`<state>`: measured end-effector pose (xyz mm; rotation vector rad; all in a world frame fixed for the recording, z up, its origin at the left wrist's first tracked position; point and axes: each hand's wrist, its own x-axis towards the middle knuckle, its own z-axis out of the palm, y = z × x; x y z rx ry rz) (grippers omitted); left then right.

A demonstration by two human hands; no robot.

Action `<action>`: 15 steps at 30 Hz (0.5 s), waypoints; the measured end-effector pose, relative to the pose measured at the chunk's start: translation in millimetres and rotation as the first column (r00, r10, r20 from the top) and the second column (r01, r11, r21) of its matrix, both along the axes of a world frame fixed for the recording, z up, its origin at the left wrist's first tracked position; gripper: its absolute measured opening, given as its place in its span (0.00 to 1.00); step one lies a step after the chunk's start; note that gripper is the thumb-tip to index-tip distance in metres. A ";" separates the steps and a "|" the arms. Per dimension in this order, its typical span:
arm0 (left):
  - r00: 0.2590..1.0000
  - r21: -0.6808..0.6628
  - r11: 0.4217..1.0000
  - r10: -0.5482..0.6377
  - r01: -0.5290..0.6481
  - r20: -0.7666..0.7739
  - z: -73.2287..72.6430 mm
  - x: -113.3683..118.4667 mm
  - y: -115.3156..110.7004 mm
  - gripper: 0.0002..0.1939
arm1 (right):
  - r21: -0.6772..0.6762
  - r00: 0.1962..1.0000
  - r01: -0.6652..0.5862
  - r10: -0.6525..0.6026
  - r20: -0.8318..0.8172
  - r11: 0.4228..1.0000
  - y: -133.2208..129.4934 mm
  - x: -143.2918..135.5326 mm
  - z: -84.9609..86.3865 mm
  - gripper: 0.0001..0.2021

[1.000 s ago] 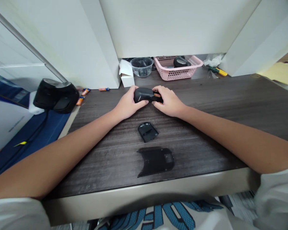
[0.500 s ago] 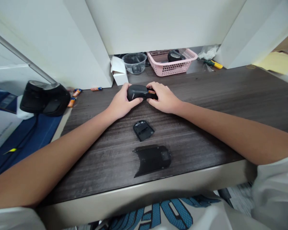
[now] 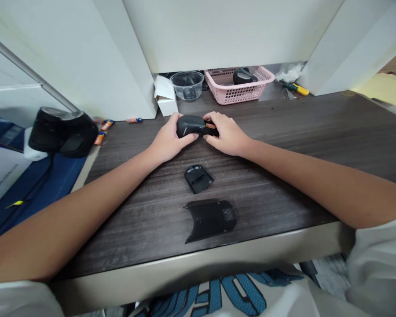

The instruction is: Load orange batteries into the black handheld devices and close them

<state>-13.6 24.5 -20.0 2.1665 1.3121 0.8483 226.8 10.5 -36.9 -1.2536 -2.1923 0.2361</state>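
A black mouse-shaped device [image 3: 190, 125] with a rounded body is held between my two hands, just above or on the desk. My left hand [image 3: 170, 137] is closed round its rounded left end, thumb along the near side. My right hand [image 3: 229, 134] grips the narrower right end, where an orange battery [image 3: 210, 126] shows in the uncovered part. My right fingers hide much of that end. Nearer to me lies a small black cover [image 3: 198, 178] with its inner side up. Closer still is a larger curved black shell [image 3: 213, 220] with a small grid of holes.
Several loose orange batteries [image 3: 100, 138] lie at the left, by a black device [image 3: 63, 132]. Along the back stand a white box [image 3: 166, 97], a clear bowl [image 3: 187, 81] and a pink basket [image 3: 239, 94] holding another black device. A yellow-handled tool [image 3: 300, 90] is right of it.
The view has shifted slightly, so everything sits a little further right. Both hands keep the same hold on the device, and the loose covers stay in place.
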 end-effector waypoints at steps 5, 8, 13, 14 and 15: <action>1.000 0.006 1.000 -0.009 0.009 0.011 -0.2 0.0 0.4 0.27 | 0.005 1.000 0.005 -0.005 0.011 1.000 1.1 -0.3 -0.6 0.23; 1.000 0.006 1.000 -0.010 0.010 0.019 -0.4 0.1 1.0 0.28 | 0.005 1.000 0.003 -0.003 0.010 1.000 1.3 -0.4 -0.4 0.23; 1.000 0.001 1.000 -0.008 0.008 0.015 0.5 0.2 1.5 0.28 | -0.002 1.000 0.005 -0.005 0.008 1.000 0.9 -0.7 0.3 0.22; 1.000 -0.002 1.000 -0.006 0.006 0.014 0.6 0.2 1.6 0.28 | -0.004 1.000 0.007 -0.007 0.009 1.000 0.9 -0.8 0.3 0.23; 1.000 -0.004 1.000 -0.005 0.005 0.014 0.6 0.2 1.7 0.29 | -0.007 1.000 0.009 -0.009 0.010 1.000 0.8 -0.9 0.3 0.23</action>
